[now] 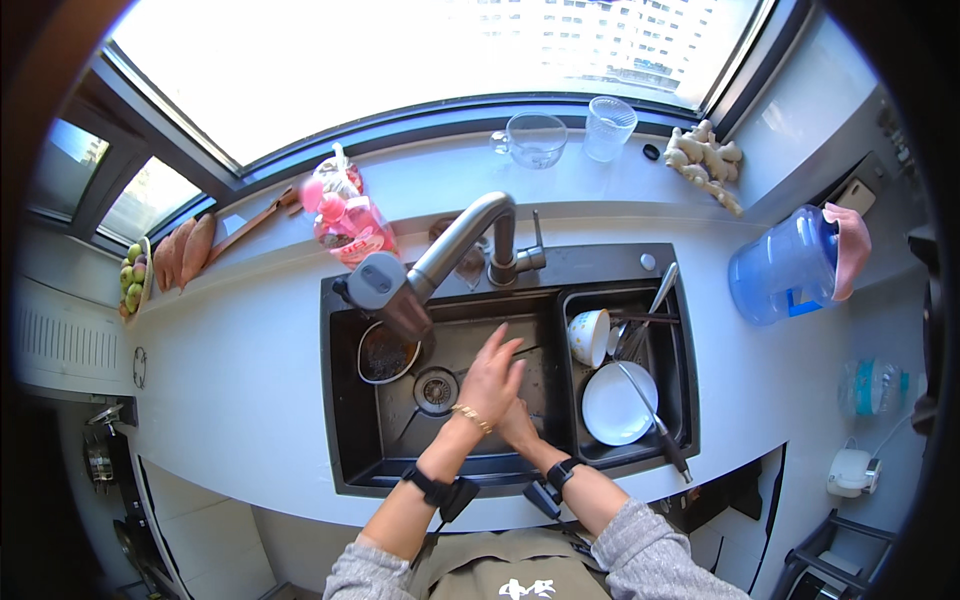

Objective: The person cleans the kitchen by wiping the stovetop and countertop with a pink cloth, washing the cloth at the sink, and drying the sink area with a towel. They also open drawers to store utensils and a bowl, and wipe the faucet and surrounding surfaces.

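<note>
Over the large basin of the dark double sink (352, 450), my left hand (491, 379) has its fingers apart and holds nothing visible. My right hand (517, 422) lies against it, lower down and partly covered, its fingers mostly hidden. The grey faucet (469, 240) arches above, its pull-out head (386, 292) towards the left. Below that head an oval container (386, 356) with dark contents stands in the basin's left corner, beside the drain (436, 390). In the smaller basin are a patterned bowl (590, 337), a white plate (615, 401), a whisk and other utensils.
A pink pump bottle (352, 229) stands behind the sink at left. The windowsill holds a glass mug (536, 140), a clear cup (610, 129), ginger (703, 161) and sweet potatoes (187, 247). At right is a blue water jug (784, 266). A dark-handled utensil (664, 439) overhangs the sink's front edge.
</note>
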Motion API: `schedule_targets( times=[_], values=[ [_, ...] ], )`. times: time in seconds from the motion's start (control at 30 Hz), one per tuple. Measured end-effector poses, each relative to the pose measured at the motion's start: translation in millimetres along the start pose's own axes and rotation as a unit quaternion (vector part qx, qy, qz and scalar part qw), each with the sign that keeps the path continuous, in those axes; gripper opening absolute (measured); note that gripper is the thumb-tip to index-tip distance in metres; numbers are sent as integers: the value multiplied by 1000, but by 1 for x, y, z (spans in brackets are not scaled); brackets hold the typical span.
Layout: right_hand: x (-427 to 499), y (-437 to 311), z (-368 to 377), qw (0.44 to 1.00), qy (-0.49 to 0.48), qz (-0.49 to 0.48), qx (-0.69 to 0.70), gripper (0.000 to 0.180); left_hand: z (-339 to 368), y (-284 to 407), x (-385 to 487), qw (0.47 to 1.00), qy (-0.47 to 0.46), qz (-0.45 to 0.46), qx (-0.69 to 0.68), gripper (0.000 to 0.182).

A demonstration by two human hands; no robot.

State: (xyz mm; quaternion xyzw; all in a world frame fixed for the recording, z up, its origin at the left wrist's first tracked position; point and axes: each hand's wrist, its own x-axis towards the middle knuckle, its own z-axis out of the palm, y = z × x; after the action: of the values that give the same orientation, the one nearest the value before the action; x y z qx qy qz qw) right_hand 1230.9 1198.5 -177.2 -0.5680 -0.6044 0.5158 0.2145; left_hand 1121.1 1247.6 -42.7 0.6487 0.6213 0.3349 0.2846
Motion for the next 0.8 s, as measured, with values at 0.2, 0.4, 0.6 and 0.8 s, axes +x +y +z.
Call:
schedule_targets(
  times=[0.2, 0.4, 0.6, 0.8],
  values=[
    [15, -5, 21, 976, 18, 97, 196, 50, -36, -80, -98, 976, -5, -210, -62, 24],
    [13, -63, 18, 886, -70, 203, 411, 57, -34, -103, -119, 896, -78, -351, -261, 35],
    [-13, -127, 17, 878, -157, 74, 446, 80, -48, -89, -101, 819, 16, -314, -479, 38],
    [-17, -141, -8, 931, -127, 64, 336, 78, -96, -93, -94, 734, 250, -319, -545, 31]
  ],
)
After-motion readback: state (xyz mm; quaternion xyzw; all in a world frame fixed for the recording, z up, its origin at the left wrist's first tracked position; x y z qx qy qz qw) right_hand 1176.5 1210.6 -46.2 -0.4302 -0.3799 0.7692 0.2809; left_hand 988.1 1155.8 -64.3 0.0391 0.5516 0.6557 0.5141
